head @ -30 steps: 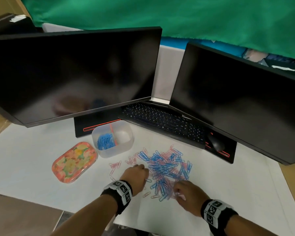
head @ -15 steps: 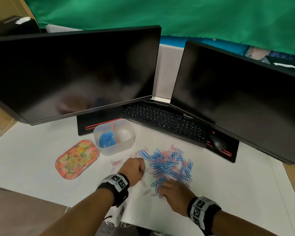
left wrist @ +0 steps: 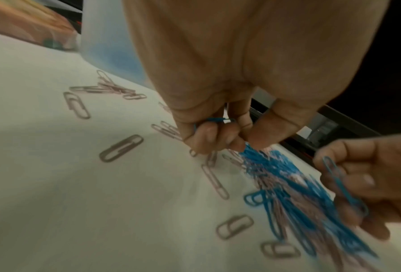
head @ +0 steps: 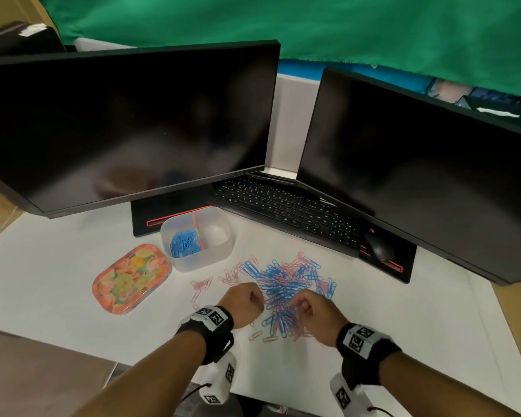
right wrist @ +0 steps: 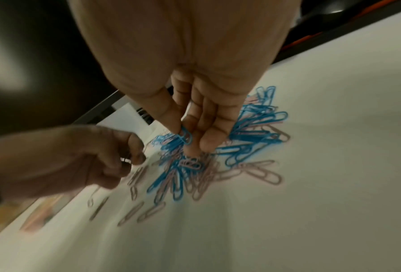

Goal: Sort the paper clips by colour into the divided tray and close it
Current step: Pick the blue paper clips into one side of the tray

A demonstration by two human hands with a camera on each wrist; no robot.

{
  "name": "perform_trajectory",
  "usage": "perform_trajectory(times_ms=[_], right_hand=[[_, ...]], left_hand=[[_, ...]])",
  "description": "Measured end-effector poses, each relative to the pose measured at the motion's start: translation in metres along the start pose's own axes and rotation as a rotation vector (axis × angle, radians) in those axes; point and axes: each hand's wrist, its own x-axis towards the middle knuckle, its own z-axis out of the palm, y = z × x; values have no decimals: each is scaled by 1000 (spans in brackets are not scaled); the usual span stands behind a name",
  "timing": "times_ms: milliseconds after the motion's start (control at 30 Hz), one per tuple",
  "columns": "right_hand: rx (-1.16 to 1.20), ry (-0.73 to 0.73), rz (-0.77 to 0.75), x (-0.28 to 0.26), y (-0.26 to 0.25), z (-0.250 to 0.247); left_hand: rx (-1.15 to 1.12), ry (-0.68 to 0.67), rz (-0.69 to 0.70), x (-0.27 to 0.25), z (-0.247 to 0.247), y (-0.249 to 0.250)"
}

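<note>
A heap of blue and pink paper clips [head: 286,284] lies on the white table sheet in front of me. My left hand [head: 247,302] hovers at the heap's left edge, fingers curled round blue clips [left wrist: 214,120]. To the heap's near right, my right hand [head: 310,308] pinches one blue clip [right wrist: 186,135] between thumb and forefinger, just above the pile. The clear divided tray [head: 220,251] stands behind and left of the heap, with blue clips [head: 184,243] in its left compartment; the right one looks empty. Its flowered lid [head: 130,278] lies flat to the tray's left.
Two dark monitors [head: 127,124] stand behind the tray and heap, with a black keyboard [head: 286,209] and a mouse [head: 379,245] under them. Loose pink clips [head: 200,285] lie scattered left of the heap. The table's near edge [head: 151,361] runs under my forearms.
My right hand has moved left and lifted off the heap with a blue clip pinched. The left hand stays curled at the heap's left edge.
</note>
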Motion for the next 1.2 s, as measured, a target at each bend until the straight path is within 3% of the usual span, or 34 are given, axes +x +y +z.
perform_trajectory(times_ms=[133,233,400,500,733,867,1067,1200], right_hand=[[172,-24,119,4,13,-13],[295,-18,182,3,21,-21],[545,85,277,-5,27,-30],[575,135,303,-7,32,-35],[140,329,301,-9,54,-44],[66,443,369,-6,56,-51],[35,451,413,12,47,-56],[10,410,420,23,34,-53]], left_hand=[[242,-79,40,-1,13,3],[405,-62,78,-1,21,5],[506,-41,106,-1,24,9],[494,-52,95,0,21,9],[344,-17,83,0,10,8],[172,-56,-4,0,1,11],[-196,-157,-143,-2,-8,16],[-391,-129,-215,-5,-11,21]])
